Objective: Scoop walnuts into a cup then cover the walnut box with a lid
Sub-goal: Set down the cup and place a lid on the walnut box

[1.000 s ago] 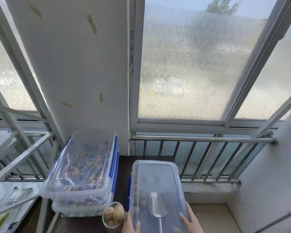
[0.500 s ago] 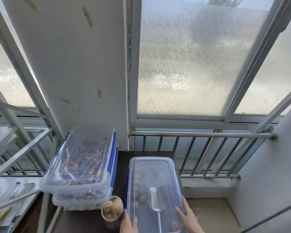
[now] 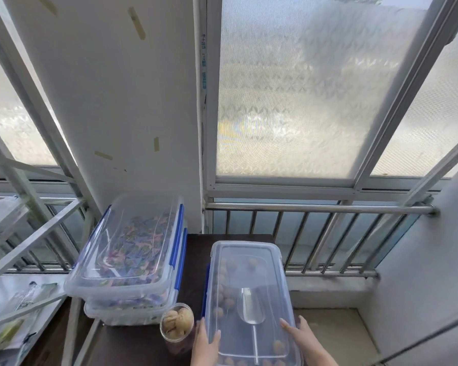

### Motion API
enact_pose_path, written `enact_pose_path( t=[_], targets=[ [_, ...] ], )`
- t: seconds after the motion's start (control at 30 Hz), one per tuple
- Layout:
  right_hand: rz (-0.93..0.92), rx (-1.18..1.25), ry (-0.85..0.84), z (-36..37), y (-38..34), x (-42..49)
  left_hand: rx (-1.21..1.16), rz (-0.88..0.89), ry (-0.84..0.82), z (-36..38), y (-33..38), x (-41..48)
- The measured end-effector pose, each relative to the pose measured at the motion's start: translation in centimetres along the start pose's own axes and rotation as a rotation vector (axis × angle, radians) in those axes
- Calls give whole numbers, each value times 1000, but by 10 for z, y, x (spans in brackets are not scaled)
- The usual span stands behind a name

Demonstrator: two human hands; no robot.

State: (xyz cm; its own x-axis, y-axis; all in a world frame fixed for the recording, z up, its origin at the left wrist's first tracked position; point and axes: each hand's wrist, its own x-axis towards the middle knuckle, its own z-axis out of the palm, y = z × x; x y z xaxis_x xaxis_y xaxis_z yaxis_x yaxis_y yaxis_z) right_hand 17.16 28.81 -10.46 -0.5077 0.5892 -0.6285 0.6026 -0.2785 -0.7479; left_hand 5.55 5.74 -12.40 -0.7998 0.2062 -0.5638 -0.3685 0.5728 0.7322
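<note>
The clear walnut box (image 3: 249, 265) stands on a dark table (image 3: 196, 249), with its translucent lid (image 3: 246, 286) lying on top. Through the lid I see several walnuts (image 3: 224, 291) and a metal scoop (image 3: 251, 310) inside. My left hand (image 3: 205, 344) grips the lid's near left edge, thumb on top. On the near right edge my right hand (image 3: 302, 338) presses, fingers flat on the lid. A clear cup (image 3: 177, 326) holding walnuts stands just left of the box, beside my left hand.
Two stacked clear boxes with blue clips (image 3: 128, 257), full of colourful wrapped items, stand to the left. A metal railing (image 3: 320, 208) and frosted windows lie behind the table. A white rack (image 3: 24, 233) with packets is at far left.
The view has tilted down a little, so more of both hands and the box shows. Both hands stay on the lid's near edges; the lid sits flatter on the box.
</note>
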Motion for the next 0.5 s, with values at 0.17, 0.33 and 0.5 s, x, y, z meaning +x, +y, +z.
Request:
enact_pose_path(
  t=[0.17, 0.33, 0.5],
  targets=[
    [-17, -79, 69, -11, -1, 5, -217, -167, -54, 19, -44, 56],
    [-171, -200, 175, -21, 36, 46, -347, -99, -30, 0, -8, 3],
    [-235, -231, 177, -16, 7, 3, -160, -97, 153, 9, -1, -9]
  ],
)
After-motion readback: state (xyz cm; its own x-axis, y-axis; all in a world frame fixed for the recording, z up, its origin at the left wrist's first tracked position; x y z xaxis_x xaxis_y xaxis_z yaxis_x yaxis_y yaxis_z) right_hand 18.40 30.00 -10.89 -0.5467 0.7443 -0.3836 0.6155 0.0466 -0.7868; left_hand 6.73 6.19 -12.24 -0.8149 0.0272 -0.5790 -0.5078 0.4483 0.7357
